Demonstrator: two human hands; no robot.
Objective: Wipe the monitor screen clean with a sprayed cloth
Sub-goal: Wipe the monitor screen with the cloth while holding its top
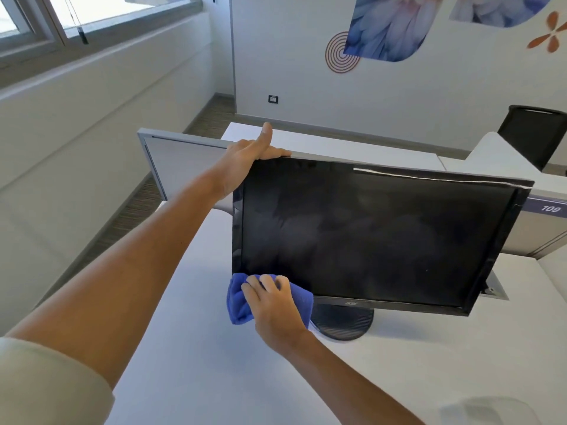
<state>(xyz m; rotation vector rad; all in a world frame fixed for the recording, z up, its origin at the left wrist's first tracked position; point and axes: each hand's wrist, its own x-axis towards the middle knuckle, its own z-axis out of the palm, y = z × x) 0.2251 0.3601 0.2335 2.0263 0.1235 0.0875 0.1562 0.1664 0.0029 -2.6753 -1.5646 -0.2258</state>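
Observation:
A black monitor (368, 234) stands tilted on a round black base (343, 322) on the white desk (199, 348). Its dark screen shows faint smears. My left hand (245, 161) grips the monitor's top left corner, thumb raised above the edge. My right hand (273, 305) presses a folded blue cloth (239, 305) against the screen's bottom left corner, over the lower bezel. Part of the cloth is hidden under my fingers.
A grey desk divider (184, 161) runs behind the monitor, with a panel marked 109 (550, 208) at right. A black mesh chair (534, 133) stands at far right. A blurred pale object (487, 412) sits at the desk's near right. Windows are at upper left.

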